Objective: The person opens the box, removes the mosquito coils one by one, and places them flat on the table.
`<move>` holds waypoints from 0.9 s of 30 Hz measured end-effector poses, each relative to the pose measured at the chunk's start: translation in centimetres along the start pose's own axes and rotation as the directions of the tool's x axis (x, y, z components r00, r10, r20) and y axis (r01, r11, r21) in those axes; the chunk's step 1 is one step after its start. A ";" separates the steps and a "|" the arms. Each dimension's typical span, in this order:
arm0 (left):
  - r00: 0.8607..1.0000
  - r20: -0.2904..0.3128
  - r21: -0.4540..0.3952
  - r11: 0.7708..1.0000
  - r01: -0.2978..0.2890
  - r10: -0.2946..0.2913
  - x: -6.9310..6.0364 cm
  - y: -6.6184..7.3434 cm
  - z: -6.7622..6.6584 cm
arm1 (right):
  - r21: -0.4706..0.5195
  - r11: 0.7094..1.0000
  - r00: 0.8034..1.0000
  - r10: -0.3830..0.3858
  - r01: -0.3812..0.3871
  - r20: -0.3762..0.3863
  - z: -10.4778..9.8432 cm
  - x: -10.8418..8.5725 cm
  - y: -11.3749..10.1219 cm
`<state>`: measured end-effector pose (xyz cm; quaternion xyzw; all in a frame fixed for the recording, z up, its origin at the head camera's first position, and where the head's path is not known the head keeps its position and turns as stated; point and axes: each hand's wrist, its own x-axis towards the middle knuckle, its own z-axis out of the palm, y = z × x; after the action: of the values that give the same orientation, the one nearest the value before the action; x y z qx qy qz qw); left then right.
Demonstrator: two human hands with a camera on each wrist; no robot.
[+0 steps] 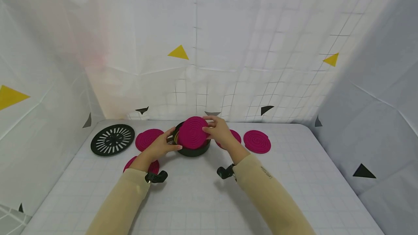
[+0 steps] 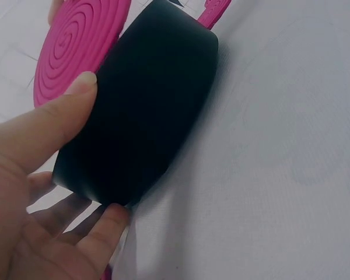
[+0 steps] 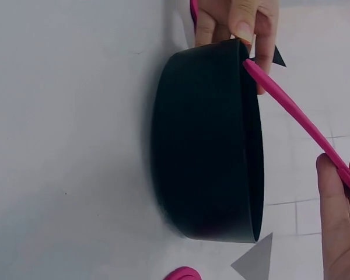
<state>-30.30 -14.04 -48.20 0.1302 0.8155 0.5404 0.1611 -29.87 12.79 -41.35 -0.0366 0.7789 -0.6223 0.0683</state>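
A spiral-ridged magenta coaster (image 1: 193, 132) is tilted over a round black container (image 1: 194, 152). My right hand (image 1: 220, 131) pinches the coaster by its right edge. In the right wrist view, the coaster's far edge (image 3: 251, 67) is at the container's rim, beside my left thumb. My left hand (image 1: 160, 148) holds the container from the left, thumb near the rim and fingers around its side, as the left wrist view shows. A bit of yellow shows at the container's mouth; the coaster hides most of the inside.
Left of the container lie two magenta coasters, one farther back (image 1: 148, 139) and one partly under my left wrist (image 1: 155, 167). On the right are two more, one half hidden (image 1: 236, 136) and one fully visible (image 1: 257, 141). A black slotted disc (image 1: 112, 139) lies far left.
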 end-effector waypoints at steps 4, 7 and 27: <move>1.000 -0.001 0.003 1.000 0.002 -0.002 0.0 0.1 0.0 | 0.006 1.000 1.000 -0.014 0.014 -0.018 -0.6 -0.2 0.1; 1.000 -0.003 0.003 1.000 0.002 -0.002 -0.1 0.1 0.0 | 0.027 0.999 1.000 -0.024 0.024 -0.021 -1.0 -0.4 0.2; 1.000 0.000 -0.005 1.000 0.002 -0.002 0.0 -0.2 0.0 | 0.053 0.994 0.994 -0.093 0.096 -0.054 -4.0 -3.1 0.3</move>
<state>-30.34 -14.13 -48.39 0.1289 0.8143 0.5423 0.1617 -27.41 17.10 -40.57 -0.0556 0.7601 -0.6471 0.0198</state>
